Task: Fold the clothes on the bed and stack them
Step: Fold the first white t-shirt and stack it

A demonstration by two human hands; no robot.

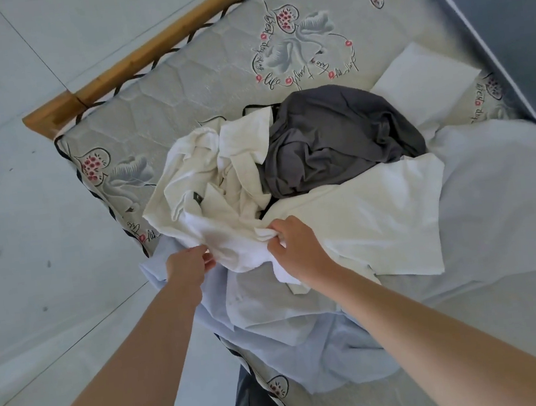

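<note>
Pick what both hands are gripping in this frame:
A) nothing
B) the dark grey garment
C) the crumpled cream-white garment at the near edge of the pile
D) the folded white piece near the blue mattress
C: the left hand and right hand both pinch the cream-white garment, while the dark grey garment and the folded white piece lie untouched farther back.

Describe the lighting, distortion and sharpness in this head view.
Head view: soft, even daylight with faint shadows and no glare; wide-angle lens bows the wooden bed frame and floor lines; both hands, left hand and right hand, and the white garment look sharp.
</note>
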